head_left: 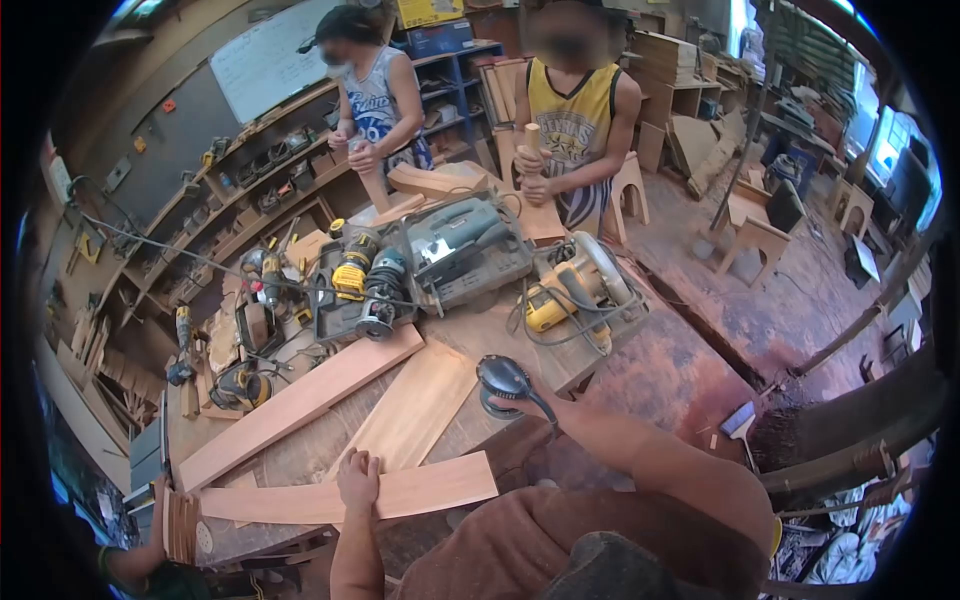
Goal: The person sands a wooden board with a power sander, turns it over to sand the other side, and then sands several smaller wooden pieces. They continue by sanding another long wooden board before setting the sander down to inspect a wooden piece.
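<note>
A curved wooden board (pixel 430 487) lies along the near edge of the workbench. My left hand (pixel 357 480) grips it near the middle, fingers curled over its far edge. In my right hand (pixel 538 398) is a dark orbital sander (pixel 503 376), held beyond the board's right end, by the bench edge. The sander is apart from that board, and my palm's grip on it is partly hidden. Beyond my left hand lies a wider, pale wooden plank (pixel 415 405). A long reddish plank (pixel 300 408) slants across the bench to the left of it.
Power tools crowd the bench's far side: a circular saw (pixel 570 292), a jigsaw in an open case (pixel 460 238), a router (pixel 378 290) and a yellow drill (pixel 355 265). Two people handle wood across the bench. Another person's arm (pixel 140 562) is at lower left, beside stacked wood pieces (pixel 180 525).
</note>
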`<state>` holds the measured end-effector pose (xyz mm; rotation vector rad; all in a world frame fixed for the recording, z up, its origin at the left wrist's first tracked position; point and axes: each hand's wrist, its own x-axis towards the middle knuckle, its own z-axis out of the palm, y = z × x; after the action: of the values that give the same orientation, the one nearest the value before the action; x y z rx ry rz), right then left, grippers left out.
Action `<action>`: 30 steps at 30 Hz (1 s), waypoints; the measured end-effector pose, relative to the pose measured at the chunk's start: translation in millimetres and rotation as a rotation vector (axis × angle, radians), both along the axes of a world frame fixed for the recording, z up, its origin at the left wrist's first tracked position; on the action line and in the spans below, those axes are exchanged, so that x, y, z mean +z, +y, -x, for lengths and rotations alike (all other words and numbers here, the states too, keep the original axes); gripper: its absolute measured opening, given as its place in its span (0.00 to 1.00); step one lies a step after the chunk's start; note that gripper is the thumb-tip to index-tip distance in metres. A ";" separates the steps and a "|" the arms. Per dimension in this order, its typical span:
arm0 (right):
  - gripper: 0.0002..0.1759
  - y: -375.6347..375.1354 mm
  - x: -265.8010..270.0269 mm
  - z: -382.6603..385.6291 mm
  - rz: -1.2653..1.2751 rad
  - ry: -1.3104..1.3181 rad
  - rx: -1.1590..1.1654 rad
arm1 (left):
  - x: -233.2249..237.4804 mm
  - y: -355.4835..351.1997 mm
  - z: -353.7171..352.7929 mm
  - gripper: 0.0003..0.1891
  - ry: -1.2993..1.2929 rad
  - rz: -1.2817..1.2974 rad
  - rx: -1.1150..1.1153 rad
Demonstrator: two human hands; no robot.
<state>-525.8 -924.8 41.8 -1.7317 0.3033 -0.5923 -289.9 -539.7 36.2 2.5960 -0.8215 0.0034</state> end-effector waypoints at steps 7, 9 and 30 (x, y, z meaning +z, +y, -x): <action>0.44 -7.0 -25.1 -4.6 0.033 0.001 -0.011 | -7.5 0.6 -2.0 0.19 -0.023 0.043 -0.004; 0.45 -11.9 -25.7 -5.7 0.005 0.047 0.051 | -7.0 3.3 -0.5 0.19 -0.015 0.040 -0.004; 0.33 16.1 76.9 -22.4 0.475 0.526 -0.098 | 1.2 -2.4 3.9 0.17 -0.024 0.047 0.005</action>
<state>-503.4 -908.7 118.7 -2.3360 0.6588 -0.2754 -293.9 -542.1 37.5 2.5587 -0.8143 0.0545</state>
